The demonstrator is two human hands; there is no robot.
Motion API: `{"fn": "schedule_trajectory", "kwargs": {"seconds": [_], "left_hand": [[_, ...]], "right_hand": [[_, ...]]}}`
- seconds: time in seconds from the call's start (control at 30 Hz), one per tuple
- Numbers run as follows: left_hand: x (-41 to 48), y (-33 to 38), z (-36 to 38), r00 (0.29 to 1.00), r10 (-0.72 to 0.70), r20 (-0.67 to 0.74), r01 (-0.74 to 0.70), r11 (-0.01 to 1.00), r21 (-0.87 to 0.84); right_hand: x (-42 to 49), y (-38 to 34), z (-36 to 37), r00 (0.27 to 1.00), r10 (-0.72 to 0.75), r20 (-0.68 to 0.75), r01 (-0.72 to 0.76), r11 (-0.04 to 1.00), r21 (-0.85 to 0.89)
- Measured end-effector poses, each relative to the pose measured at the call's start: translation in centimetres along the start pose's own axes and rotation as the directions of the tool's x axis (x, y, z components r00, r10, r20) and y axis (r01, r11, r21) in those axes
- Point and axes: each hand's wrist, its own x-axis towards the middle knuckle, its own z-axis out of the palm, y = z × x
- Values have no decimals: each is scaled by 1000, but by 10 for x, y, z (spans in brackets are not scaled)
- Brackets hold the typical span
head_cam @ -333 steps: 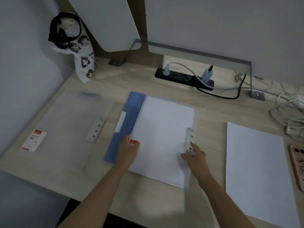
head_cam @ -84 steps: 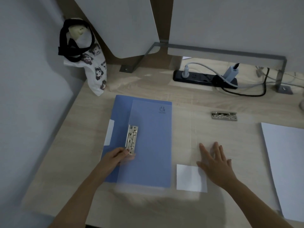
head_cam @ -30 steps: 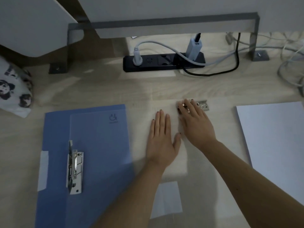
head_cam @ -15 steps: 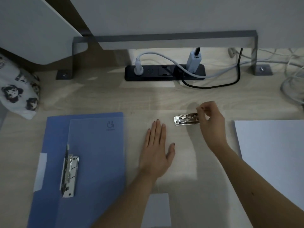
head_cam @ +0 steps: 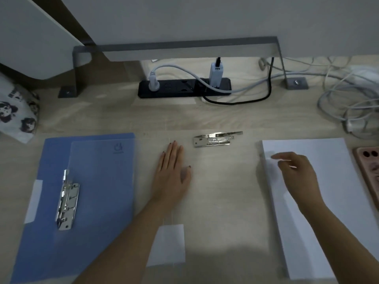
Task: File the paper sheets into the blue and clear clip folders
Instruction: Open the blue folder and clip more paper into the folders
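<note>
The blue clip folder (head_cam: 98,191) lies open at the left, its metal clip (head_cam: 67,199) near the spine with the lever raised. The clear clip folder (head_cam: 221,191) lies open in the middle, hard to see against the desk, with a white label (head_cam: 167,244) at its near edge. Its metal clip (head_cam: 215,139) at the far edge has the lever lifted. My left hand (head_cam: 172,175) presses flat on the clear folder. The stack of white paper sheets (head_cam: 328,222) lies at the right. My right hand (head_cam: 297,173) is over its far left corner, fingers loosely bent and blurred, touching the top sheet.
A pink phone (head_cam: 369,171) lies right of the paper. A black power strip (head_cam: 184,88) with plugs sits at the back under a grey metal frame. Tangled white cables (head_cam: 348,103) fill the back right. A printed cloth bag (head_cam: 16,113) leans at the far left.
My right hand has let go of the clear folder's clip, leaving its lever up, and has moved right onto the paper stack. My left hand has stayed flat on the clear folder.
</note>
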Motion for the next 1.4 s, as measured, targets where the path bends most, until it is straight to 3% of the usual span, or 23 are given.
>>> {"fn": "schedule_trajectory", "kwargs": {"seconds": [0.1, 0.2, 0.27, 0.33, 0.4, 0.47, 0.5, 0.6, 0.7, 0.9, 1.1, 1.4], "left_hand": [[-7, 19, -5, 994, -95, -54, 86, 985, -151], [-28, 78, -9, 982, -158, -105, 102, 905, -412], [-44, 126, -10, 988, -152, 24, 130, 740, -660], [-55, 171, -14, 959, -116, 257, 281, 480, -831], [-58, 202, -20, 862, -86, 500, 504, 264, -822], [-54, 217, -18, 763, -67, 643, 646, 125, -753], [-51, 221, -17, 742, -86, 664, 670, 104, -735], [-41, 225, -16, 734, -160, 660, 679, 176, -712], [-38, 228, -11, 747, -143, 649, 664, 187, -724], [-58, 240, 0, 833, -78, 547, 553, 87, -829], [-58, 248, 2, 842, -17, 539, 539, -30, -842], [-58, 251, -1, 862, -16, 506, 505, -43, -862]], "right_hand": [[-24, 27, -30, 1000, 29, -2, -29, 999, -41], [-43, 48, -44, 1000, 0, 25, 3, 996, -90], [-48, 57, -45, 997, -3, 72, 11, 994, -107], [-50, 66, -44, 993, -17, 117, 35, 987, -159], [-51, 71, -43, 989, -34, 145, 64, 976, -207], [-50, 73, -43, 987, -41, 155, 75, 972, -222], [-50, 74, -45, 986, -42, 160, 78, 971, -225], [-48, 75, -46, 985, -41, 169, 77, 974, -215], [-48, 76, -48, 983, -42, 181, 78, 976, -201], [-51, 66, -56, 971, 23, 239, -9, 998, -58], [-48, 73, -63, 964, 54, 261, -89, 988, 123], [-50, 75, -66, 958, 75, 278, -152, 951, 269]]}}
